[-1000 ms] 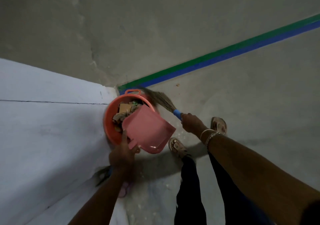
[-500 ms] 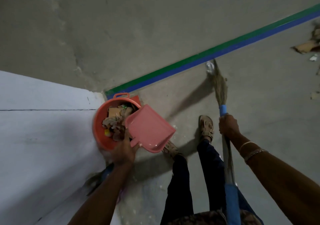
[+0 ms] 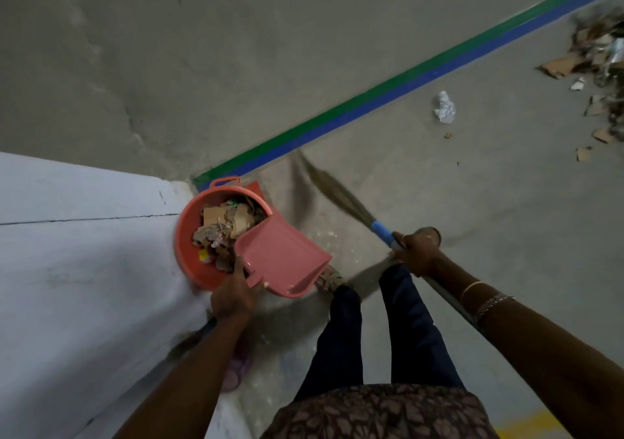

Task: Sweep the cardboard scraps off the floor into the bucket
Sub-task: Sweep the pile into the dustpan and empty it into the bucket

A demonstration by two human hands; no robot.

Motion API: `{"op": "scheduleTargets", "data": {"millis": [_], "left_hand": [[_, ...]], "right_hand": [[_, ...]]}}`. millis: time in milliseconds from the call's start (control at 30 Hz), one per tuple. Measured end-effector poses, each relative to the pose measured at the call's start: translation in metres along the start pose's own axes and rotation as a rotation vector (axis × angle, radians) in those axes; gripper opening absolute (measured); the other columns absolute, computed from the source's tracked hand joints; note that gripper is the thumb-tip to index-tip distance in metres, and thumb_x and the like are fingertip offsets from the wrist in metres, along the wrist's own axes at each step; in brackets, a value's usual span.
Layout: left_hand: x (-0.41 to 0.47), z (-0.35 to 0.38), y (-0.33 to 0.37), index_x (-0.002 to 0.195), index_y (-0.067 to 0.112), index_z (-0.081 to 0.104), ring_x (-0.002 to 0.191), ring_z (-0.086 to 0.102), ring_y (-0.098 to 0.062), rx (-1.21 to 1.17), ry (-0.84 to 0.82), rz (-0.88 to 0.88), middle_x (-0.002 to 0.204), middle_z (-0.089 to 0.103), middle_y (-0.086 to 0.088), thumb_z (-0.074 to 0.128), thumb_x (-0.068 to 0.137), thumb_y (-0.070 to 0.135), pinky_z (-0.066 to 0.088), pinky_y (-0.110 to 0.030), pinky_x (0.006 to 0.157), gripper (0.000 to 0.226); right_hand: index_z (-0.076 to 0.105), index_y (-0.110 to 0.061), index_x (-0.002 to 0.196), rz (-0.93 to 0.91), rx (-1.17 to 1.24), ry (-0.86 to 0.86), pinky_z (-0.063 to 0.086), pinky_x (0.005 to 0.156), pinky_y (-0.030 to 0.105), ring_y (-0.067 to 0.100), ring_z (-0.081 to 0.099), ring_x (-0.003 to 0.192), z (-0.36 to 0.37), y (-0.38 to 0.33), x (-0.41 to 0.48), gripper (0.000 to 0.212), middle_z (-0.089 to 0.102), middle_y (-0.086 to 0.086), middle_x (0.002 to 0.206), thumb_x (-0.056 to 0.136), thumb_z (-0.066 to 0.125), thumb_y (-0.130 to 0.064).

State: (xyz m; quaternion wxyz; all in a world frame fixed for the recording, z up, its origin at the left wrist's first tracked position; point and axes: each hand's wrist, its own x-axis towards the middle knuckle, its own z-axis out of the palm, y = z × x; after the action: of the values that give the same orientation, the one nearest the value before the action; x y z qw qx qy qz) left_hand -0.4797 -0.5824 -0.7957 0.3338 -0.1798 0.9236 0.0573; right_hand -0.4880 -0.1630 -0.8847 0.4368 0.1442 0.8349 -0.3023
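Left hand grips the dustpan handle, tipped over the bucket rim. Right hand is wrapped round the broom, bristles near the bucket. Loose cardboard scraps lie well right of the bucket, nearer the right hand.

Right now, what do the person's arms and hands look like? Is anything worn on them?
Both forearms are bare, with no sleeves in view. Just above the right hand sit a thin gold-coloured bangle and a silvery chain bracelet. One finger of that hand seems to carry a ring. The left hand shows no jewellery and no glove.
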Motion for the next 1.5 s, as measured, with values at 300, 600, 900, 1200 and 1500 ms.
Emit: {"op": "scheduleTargets", "data": {"millis": [300,600,900,1200,1500], "left_hand": [[-0.001,0.008,0.02,0.15,0.042,0.025,0.094,0.068,-0.035,0.002,-0.041,0.04,0.107,0.071,-0.006,0.065,0.074,0.073,0.055,-0.042,0.072,0.091],[0.008,0.0,0.134,0.151,0.025,0.033,0.096,0.067,-0.035,-0.01,0.004,0.193,0.11,0.07,-0.005,0.068,0.078,0.067,0.049,-0.037,0.074,0.092],[-0.002,-0.031,0.276,0.14,0.033,0.044,0.106,0.065,-0.036,0.037,-0.016,0.276,0.121,0.067,-0.004,0.071,0.086,0.05,0.043,-0.035,0.072,0.063],[0.037,-0.033,0.371,0.153,0.036,0.025,0.099,0.065,-0.042,0.143,0.012,0.274,0.111,0.067,-0.019,0.067,0.079,0.068,0.051,-0.041,0.076,0.09],[0.061,-0.019,0.436,0.154,0.04,0.02,0.099,0.065,-0.041,0.198,0.015,0.315,0.111,0.067,-0.017,0.064,0.079,0.07,0.052,-0.042,0.078,0.092]], "right_hand": [[0.062,-0.003,0.112,0.202,0.303,0.203,0.051,0.083,0.043,0.04,0.063,0.096,0.03,0.033,0.023,0.028,0.066,0.016,0.101,0.094,0.063,-0.025],[0.057,-0.001,0.12,0.492,0.713,0.559,0.061,0.068,0.055,0.037,0.068,0.066,-0.102,0.159,0.028,0.043,0.069,0.025,0.088,0.086,0.073,-0.021],[0.036,-0.012,0.153,0.321,0.896,0.703,0.059,0.057,0.039,0.024,0.064,0.051,-0.189,0.191,-0.057,0.072,0.068,0.018,0.077,0.09,0.07,-0.009],[0.039,-0.013,0.152,0.248,0.645,0.388,0.05,0.041,0.029,0.019,0.06,0.047,-0.246,0.21,-0.022,0.072,0.068,0.018,0.09,0.087,0.069,-0.006],[0.053,-0.004,0.132,0.291,0.548,0.168,0.061,0.058,0.046,0.03,0.066,0.063,-0.26,0.207,0.039,0.052,0.061,0.02,0.105,0.084,0.071,-0.003]]}}
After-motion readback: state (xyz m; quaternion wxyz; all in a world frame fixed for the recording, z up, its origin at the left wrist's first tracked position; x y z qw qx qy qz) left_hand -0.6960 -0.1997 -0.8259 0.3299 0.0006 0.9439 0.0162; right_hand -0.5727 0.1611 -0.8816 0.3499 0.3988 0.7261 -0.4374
